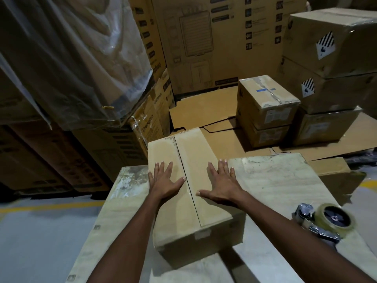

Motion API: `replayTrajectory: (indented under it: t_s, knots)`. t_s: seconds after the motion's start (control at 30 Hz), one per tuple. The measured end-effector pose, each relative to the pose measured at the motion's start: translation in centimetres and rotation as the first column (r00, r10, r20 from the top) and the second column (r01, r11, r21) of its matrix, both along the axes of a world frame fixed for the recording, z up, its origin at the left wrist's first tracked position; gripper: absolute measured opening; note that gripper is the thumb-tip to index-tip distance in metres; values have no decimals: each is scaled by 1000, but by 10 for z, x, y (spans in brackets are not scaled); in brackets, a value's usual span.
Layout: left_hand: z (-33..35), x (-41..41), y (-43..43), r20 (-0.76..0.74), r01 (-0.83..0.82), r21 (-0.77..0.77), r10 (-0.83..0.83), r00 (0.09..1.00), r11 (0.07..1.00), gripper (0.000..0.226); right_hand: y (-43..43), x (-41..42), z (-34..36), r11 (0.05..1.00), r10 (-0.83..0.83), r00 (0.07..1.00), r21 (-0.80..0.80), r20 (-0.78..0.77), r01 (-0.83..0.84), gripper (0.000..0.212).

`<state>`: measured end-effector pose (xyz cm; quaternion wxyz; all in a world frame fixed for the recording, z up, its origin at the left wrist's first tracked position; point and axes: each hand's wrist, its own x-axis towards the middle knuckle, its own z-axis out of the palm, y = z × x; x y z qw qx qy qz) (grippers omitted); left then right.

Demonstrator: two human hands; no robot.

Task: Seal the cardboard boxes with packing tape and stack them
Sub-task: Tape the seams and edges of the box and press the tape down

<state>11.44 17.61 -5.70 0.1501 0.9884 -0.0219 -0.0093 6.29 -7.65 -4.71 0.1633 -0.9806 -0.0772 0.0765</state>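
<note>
- Pressing down the cardboard box (179, 217) flaps with left grip (165, 180) and right grip (222, 184), fingers straight, clasping nothing, either side of the seam.
- Seemingly taped along that seam; stacking yet to do.
- Shut, contents unseen.
- Right of the right grip on the bench (275, 180): tape dispenser (326, 221).
- Beyond both grips: sealed boxes (267, 103), stacked.

Print on the small box label (274, 117) is unreadable.
</note>
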Motion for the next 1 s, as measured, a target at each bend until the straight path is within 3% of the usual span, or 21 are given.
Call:
replayTrajectory:
  t_s: [0.17,0.37,0.5,0.7,0.87,1.0]
  knots:
    - [2,-48,-11,6,13,-39,-13,1000,999,95,-20,-41,-7,998,10,1000,62,3,-11,132]
    - [3,-106,-24,44,30,-60,-27,999,998,89,-43,-83,-22,971,-88,996,224,2,85,131]
    - [0,-130,-31,57,43,-111,-37,998,993,85,-70,-121,-33,918,-207,973,363,98,159,106]
    - [3,-152,-69,225,-12,-231,65,972,973,49,-122,-156,-64,724,-546,823,581,153,372,66]
    - [7,-160,-125,240,-10,-163,49,970,987,68,-174,-174,-92,417,-816,579,682,-12,601,53]
    - [1,-160,-166,164,9,-46,-1,986,999,85,-215,-190,-113,205,-911,379,621,-161,756,41]
